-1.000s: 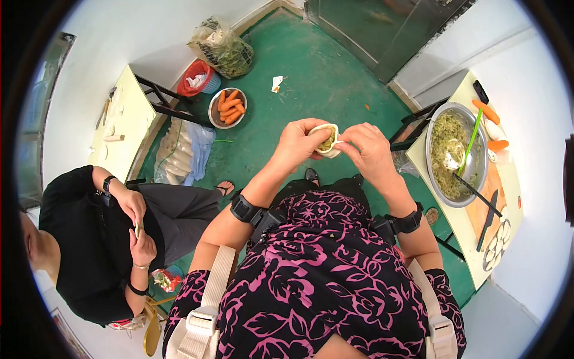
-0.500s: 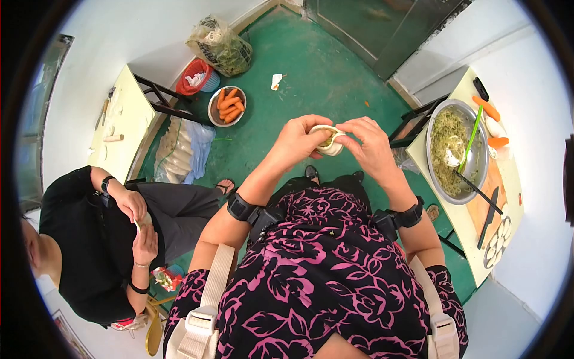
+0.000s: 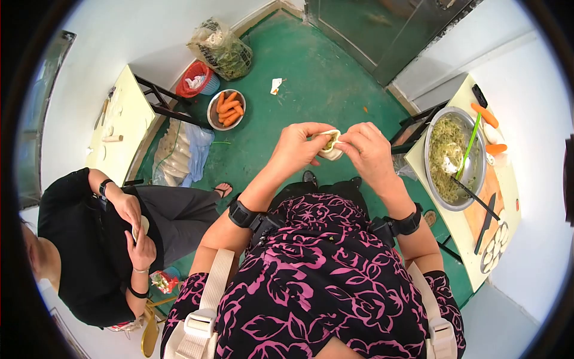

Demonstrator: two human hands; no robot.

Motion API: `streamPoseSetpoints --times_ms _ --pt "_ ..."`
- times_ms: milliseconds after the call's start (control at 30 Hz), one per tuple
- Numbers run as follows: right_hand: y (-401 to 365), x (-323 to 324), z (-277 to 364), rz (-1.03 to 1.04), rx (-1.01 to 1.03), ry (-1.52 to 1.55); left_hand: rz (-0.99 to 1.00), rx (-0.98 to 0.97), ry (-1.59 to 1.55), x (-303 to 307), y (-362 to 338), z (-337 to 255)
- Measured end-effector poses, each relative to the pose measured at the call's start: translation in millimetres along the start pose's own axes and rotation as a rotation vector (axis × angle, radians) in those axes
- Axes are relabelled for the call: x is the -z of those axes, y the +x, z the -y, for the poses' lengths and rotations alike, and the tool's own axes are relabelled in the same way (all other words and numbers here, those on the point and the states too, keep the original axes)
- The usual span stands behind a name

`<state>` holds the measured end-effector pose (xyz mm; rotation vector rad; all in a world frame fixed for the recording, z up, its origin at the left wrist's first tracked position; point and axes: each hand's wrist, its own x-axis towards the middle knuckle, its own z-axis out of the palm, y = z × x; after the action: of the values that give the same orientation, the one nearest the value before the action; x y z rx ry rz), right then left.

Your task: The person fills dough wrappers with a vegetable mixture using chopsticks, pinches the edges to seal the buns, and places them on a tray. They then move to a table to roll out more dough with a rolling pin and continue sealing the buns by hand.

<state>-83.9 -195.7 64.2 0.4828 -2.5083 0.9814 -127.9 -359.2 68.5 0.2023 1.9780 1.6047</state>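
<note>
Both of my hands meet over the green floor around a small dough wrapper (image 3: 330,154) with greenish filling showing in its opening. My left hand (image 3: 300,146) is closed round its left side, thumb at the rim. On the other side, my right hand (image 3: 366,149) pinches the wrapper's right edge between thumb and fingers. A large metal bowl (image 3: 428,157) of shredded green filling is on the right table, with a green-handled utensil (image 3: 470,143) and a dark stick in it.
The right table (image 3: 476,272) also bears a knife (image 3: 487,224), carrots (image 3: 485,115) and a tray of dumplings (image 3: 495,248). A co-worker in black (image 3: 81,245) handles dough at the left, beside another table (image 3: 122,128). A bowl of carrots (image 3: 229,110) stands on the floor.
My hands have shifted slightly on the wrapper, and its opening looks narrower. The co-worker's hands have moved, showing more of their dough.
</note>
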Motion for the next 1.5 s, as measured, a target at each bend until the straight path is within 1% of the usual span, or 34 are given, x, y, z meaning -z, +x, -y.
streamPoseSetpoints --times_ms 67,167,267,300,367,400,467,567,600,667,700,800,867,900,1000,1100,1200,1300,1367,1400,1467,1500 --pt "1 0 -2 0.007 -0.013 0.033 0.015 -0.020 0.043 1 -1 -5" --pt "5 -1 6 -0.097 -0.129 0.104 0.063 -0.019 0.100 4 1 -7" --pt "3 -2 0 -0.035 0.000 0.064 0.118 0.007 0.088 5 4 -6" --pt "2 -1 -2 -0.013 -0.002 0.050 0.134 0.016 0.074 5 5 -4" --pt "-1 -2 -5 0.031 -0.007 0.021 0.102 0.006 0.019 5 5 -2" --pt "-2 -3 -6 0.015 -0.016 0.015 0.086 0.002 -0.008 4 4 -1" --pt "-4 -4 -9 -0.019 -0.035 0.003 0.099 0.096 -0.226 7 3 -1" --pt "-5 -4 -5 -0.136 -0.144 0.066 0.102 0.189 -0.503 7 3 3" --pt "-5 -5 -2 -0.166 -0.211 0.123 0.099 0.213 -0.588 6 3 7" --pt "-6 -6 7 -0.219 -0.347 0.242 0.052 0.196 -0.600 -2 2 9" --pt "-6 -7 9 -0.205 -0.347 0.243 0.027 0.189 -0.606 -4 2 9" --pt "-7 -10 14 -0.177 -0.345 0.235 -0.017 0.137 -0.510 -5 4 10" --pt "-5 -11 14 -0.182 -0.342 0.215 -0.050 0.071 -0.395 -6 5 11" --pt "-5 -11 13 -0.152 -0.320 0.208 -0.065 0.038 -0.337 -7 5 11" --pt "-4 -9 7 -0.084 -0.258 0.175 -0.205 -0.065 -0.029 -9 2 5" --pt "-2 -6 3 -0.045 -0.201 0.102 -0.277 -0.310 0.232 -11 0 5" --pt "-1 -1 1 -0.011 -0.154 0.017 -0.260 -0.392 0.278 -12 0 4" --pt "0 4 2 -0.013 -0.115 -0.010 -0.217 -0.372 0.298 -12 0 5" --pt "0 5 2 -0.034 -0.089 -0.001 -0.181 -0.302 0.275 -12 -1 5" --pt "-2 4 0 -0.012 -0.093 -0.006 -0.165 -0.267 0.264 -11 -1 4" --pt "-6 1 -5 0.031 -0.098 -0.017 -0.107 -0.177 0.093 -10 -2 3" --pt "-7 1 -5 0.006 -0.111 -0.021 -0.078 -0.133 0.008 -9 -2 2"
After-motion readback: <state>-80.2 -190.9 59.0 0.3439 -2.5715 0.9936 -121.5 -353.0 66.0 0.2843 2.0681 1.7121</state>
